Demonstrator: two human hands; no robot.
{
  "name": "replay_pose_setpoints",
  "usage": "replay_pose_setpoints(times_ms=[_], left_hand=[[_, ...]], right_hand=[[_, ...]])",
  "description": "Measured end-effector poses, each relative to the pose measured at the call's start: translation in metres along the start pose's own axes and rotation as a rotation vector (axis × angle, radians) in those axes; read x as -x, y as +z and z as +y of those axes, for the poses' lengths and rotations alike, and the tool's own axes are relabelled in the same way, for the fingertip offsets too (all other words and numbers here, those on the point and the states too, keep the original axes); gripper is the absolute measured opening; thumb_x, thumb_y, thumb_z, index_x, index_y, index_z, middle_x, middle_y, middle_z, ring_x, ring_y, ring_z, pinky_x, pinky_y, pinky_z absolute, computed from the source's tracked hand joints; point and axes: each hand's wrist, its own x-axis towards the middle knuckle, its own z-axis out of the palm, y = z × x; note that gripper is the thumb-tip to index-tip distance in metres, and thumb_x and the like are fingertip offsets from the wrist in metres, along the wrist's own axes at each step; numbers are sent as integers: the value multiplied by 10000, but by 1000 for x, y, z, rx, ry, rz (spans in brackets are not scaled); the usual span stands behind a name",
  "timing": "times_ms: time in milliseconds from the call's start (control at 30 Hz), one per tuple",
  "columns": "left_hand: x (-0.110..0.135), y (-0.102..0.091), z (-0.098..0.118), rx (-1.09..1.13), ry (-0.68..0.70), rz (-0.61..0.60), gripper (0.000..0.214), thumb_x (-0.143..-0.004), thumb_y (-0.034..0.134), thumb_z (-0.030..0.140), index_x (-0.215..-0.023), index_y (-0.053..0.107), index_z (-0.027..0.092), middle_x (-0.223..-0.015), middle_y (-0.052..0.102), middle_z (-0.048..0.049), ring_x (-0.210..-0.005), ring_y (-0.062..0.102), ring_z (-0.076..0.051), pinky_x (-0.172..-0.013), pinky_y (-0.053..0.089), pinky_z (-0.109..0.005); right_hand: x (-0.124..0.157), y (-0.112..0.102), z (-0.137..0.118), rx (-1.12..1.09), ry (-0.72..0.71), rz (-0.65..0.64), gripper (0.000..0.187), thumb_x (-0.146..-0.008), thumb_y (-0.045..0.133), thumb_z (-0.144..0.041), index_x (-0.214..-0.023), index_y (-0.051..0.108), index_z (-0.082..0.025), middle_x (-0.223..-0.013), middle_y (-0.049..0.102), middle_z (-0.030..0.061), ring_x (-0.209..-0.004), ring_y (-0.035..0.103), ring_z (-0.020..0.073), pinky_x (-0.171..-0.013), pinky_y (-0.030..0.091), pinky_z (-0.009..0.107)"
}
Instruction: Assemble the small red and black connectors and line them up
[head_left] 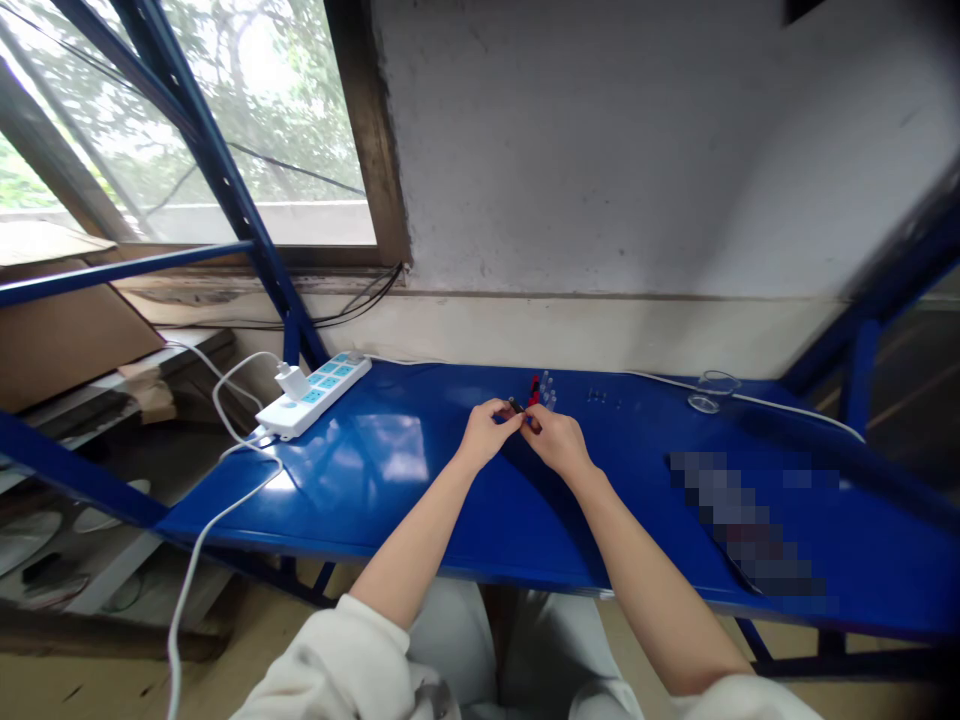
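Both my hands meet over the middle of a glossy blue metal shelf (390, 480). My left hand (487, 430) is closed in a pinch on a small dark part (516, 405) held between the two hands. My right hand (556, 437) is also closed, its fingertips pressed to the same part from the right. Just behind the hands lie small red pieces (535, 388) and a few small clear pieces (548, 393). A short row of tiny dark parts (602, 397) sits a little further right.
A white power strip (315, 394) with blue sockets and a plugged adapter lies at the shelf's back left, its white cable (196, 560) hanging off the front. A clear round dish (705, 402) and thin white wire lie at the back right. A blurred patch covers the shelf's right part.
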Motion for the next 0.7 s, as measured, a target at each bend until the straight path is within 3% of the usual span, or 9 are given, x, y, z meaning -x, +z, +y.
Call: replay_pose_setpoints(times_ms=[200, 433, 700], left_hand=[[-19, -32, 4, -211, 34, -70, 161, -646, 633, 292, -580, 596, 149, -669, 596, -24, -654, 553, -133, -623, 418, -251], [-31, -85, -34, -642, -242, 59, 148, -622, 618, 316, -608, 592, 171, -668, 596, -35, -613, 540, -158, -544, 361, -247], [-14, -96, -47, -698, -408, 5, 139, -643, 576, 320, -640, 570, 181, -656, 608, -25, -605, 540, -147, -514, 332, -223]], right_hand=[[0, 1, -2, -86, -24, -16, 254, -825, 401, -363, -980, 544, -222, -686, 623, 0, -620, 577, 138, -539, 326, 213], [-1, -2, -1, -79, -31, -109, 286, -854, 346, -350, -1020, 534, -212, -692, 621, 10, -588, 558, 133, -512, 320, 214], [-1, -3, -1, -8, 34, -63, 285, -868, 309, -317, -1007, 534, -210, -731, 643, 30, -623, 584, 152, -532, 324, 228]])
